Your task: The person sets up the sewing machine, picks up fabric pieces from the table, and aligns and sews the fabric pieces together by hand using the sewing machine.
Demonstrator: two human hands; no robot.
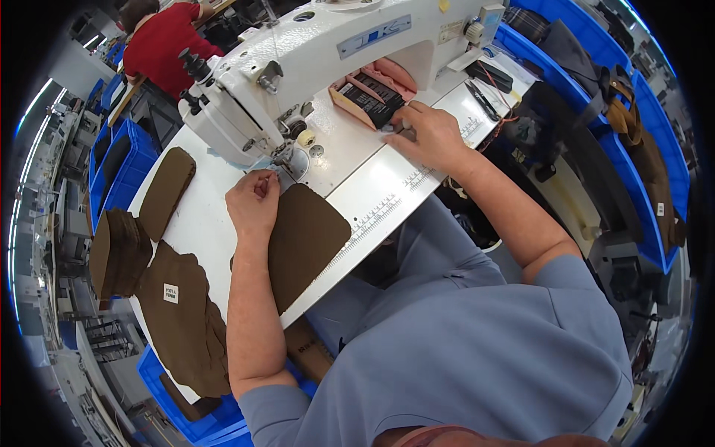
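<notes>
Left hand (255, 203) is resting nearly closed, brown panel (309, 235) lying at its four o'clock; right hand (430, 135) is half-curling, box (354, 106) sitting at ten o'clock (grips: can't tell).

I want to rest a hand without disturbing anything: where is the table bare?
On the white table, one bare patch lies between the left forearm and the brown pieces; another, with ruler markings, runs from the brown panel to the right hand. Crowded: the left end, around the left hand by the machine head, and the pink box.
</notes>
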